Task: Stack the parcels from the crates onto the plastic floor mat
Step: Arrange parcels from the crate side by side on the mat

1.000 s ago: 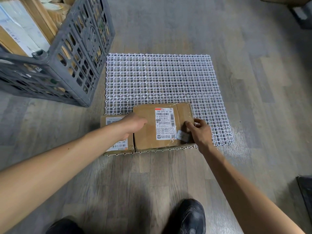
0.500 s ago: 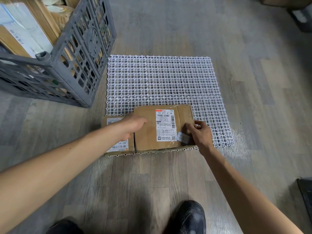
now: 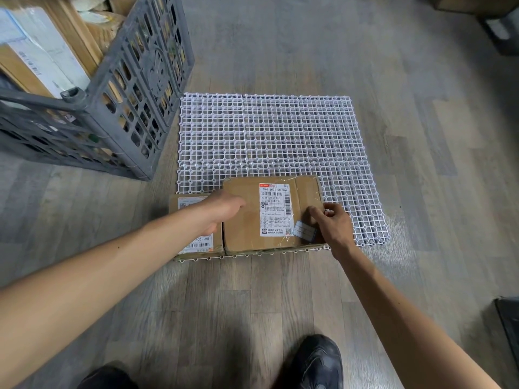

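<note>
Head view: grey crate [image 3: 134, 88] stands left of mat [image 3: 266, 130] bearing the parcel [image 3: 244, 228].

Grey wood-plank floor [image 3: 252, 299], dark object [image 3: 509, 324] at right edge

parcel [image 3: 273, 217] label reads 940 E691-00 344

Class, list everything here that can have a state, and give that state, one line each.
floor mat: flat on the floor, carrying two parcels.
large parcel: flat on its near edge, label up, taped shut.
small parcel: flat alongside, label up.
crate: upright, parcels inside.
left hand: grips large parcel's left edge.
right hand: grips its right edge.
</note>
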### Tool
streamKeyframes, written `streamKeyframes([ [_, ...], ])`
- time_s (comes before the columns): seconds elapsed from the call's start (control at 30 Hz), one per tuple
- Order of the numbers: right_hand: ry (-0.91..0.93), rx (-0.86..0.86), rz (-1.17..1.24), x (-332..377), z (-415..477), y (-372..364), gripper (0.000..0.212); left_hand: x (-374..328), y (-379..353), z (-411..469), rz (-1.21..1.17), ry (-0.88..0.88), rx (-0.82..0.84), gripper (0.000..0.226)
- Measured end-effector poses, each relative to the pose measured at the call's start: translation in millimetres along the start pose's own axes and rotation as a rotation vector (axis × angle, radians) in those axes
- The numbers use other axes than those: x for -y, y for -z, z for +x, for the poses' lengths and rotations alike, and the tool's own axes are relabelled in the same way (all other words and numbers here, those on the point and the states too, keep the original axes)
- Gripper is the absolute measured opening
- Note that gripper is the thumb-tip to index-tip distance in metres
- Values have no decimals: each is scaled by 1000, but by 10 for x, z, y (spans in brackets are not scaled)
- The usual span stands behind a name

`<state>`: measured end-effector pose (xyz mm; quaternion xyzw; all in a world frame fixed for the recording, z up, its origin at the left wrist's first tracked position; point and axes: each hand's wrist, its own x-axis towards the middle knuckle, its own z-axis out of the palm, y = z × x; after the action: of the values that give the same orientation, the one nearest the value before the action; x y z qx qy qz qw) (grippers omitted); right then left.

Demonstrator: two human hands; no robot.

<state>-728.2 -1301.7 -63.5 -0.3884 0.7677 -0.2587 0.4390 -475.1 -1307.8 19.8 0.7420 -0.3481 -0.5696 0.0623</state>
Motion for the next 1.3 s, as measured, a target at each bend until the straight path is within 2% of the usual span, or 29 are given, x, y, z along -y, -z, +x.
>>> streamKeyframes([
  [0.13, -10, 7, -20, 6, -3, 3, 48, 9, -3, 18, 33, -8, 1, 57],
  [0.23, 35, -15, -117, 53, -12, 27, 62, -25, 55, 9, 96, -43, 3, 59],
  [0.3, 170, -53, -257, 175, -21, 31, 70, -66, 169, 23, 163, -105, -46, 64],
  [0.37, 326, -68, -396, 395, -35, -10, 67, -96, 315, 59, 292, -174, -142, 71],
  [0.47, 512, -2, -607, 793, -58, -168, 68, -109, 489, 82, 502, -267, -271, 73],
  [0.67, 803, 39, -904, 1411, -136, -447, 73, -161, 756, -53, 727, -432, -431, 72],
  [1.0, 1119, -53, -951, 2730, -523, -667, 72, -434, 1535, -680, 958, -594, -768, 68],
  [1.3, 1298, -118, -951, 3648, -1041, -1008, 71, -310, 2572, -1377, 971, -679, -990, 69],
])
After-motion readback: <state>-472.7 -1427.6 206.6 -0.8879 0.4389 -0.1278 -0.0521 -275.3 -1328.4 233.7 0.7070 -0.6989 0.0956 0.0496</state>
